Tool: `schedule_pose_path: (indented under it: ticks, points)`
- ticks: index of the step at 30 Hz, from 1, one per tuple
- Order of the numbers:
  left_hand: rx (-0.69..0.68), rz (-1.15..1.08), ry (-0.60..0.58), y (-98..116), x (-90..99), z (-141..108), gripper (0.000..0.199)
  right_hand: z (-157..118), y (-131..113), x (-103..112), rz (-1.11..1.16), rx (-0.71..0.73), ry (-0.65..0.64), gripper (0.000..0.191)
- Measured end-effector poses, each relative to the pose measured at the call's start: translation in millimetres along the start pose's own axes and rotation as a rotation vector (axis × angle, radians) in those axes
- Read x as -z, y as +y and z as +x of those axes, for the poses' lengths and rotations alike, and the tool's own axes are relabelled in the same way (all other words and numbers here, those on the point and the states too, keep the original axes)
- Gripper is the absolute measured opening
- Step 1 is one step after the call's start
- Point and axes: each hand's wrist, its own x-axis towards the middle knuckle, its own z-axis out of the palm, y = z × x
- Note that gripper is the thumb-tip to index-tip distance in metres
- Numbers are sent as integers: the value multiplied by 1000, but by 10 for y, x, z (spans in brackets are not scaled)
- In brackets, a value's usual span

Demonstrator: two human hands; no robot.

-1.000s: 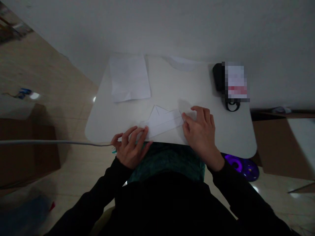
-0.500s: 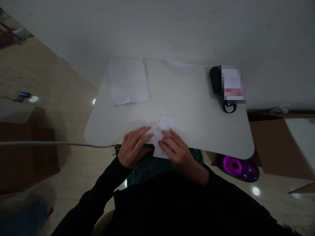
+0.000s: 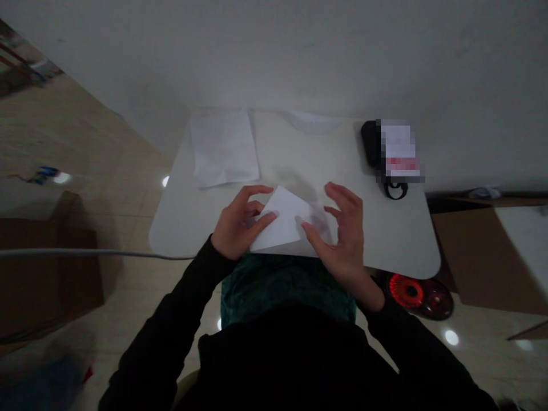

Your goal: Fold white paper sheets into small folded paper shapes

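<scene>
White folded paper (image 3: 285, 220) lies at 6 o'clock on the white bench (image 3: 385, 245), close to its near edge, with one point aimed toward 12 o'clock. From my remote station I record the left hand (image 3: 240, 222) at 9 o'clock of the paper, half curled, its thumb (image 3: 268, 217) lying on the paper's left side; I cannot confirm a firm grip. The right hand (image 3: 342, 237) stands at 3 o'clock of the paper, open, its fingers spread and arched, its thumb (image 3: 306, 227) reaching the paper's right side. In my judgement, the hands frame the piece to keep it centred before the body, within reach of both; the thumbs appear to steady it rather than lift it.

A creased flat sheet of paper (image 3: 225, 149) lies at 10 o'clock on the bench, apparently set clear of the working area. At 1 o'clock a black object (image 3: 369, 142) sits beside a pixelated card (image 3: 399, 149), which I cannot read. A grey cable (image 3: 85, 253) runs in from 9 o'clock toward the bench's near edge. Black sleeves (image 3: 188, 291) cover both forearms. A red-lit disc (image 3: 413, 291) lies on the tiled floor (image 3: 471, 342) at 4 o'clock.
</scene>
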Motion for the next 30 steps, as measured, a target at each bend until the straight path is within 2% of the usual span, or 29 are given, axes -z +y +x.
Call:
schedule_pose_path:
  ticks: [2,4,5,7,9,12,16,20,25,30]
  points:
    - [-65,155,-96,-112,-2,105,28,18,149,25,-143,191,-230,38]
    - [-152,363,-118,-194,-33,123,22,-1,270,52,-216,299,-442,41]
    - [-191,473,-87,-215,-56,98,20,-22,314,65,-250,340,-506,45]
    - [-266,650,-24,-220,-106,-11,22,-77,368,92,-304,396,-554,54]
    - [-391,702,-82,-201,-145,-164,28,-136,390,121,-332,434,-558,58]
    - [-513,695,-173,-190,-166,-396,49,-215,399,163,-325,475,-546,48]
    - [-549,609,-98,-219,-161,-575,44,-283,407,183,-253,492,-485,37]
    - [-495,480,-42,-205,-173,-575,31,-266,400,148,-188,433,-433,30]
    - [-313,339,72,-145,-228,-468,9,-118,376,80,-68,238,-419,15]
    - [-159,307,140,-106,-268,-414,9,-1,359,49,-24,35,-379,13]
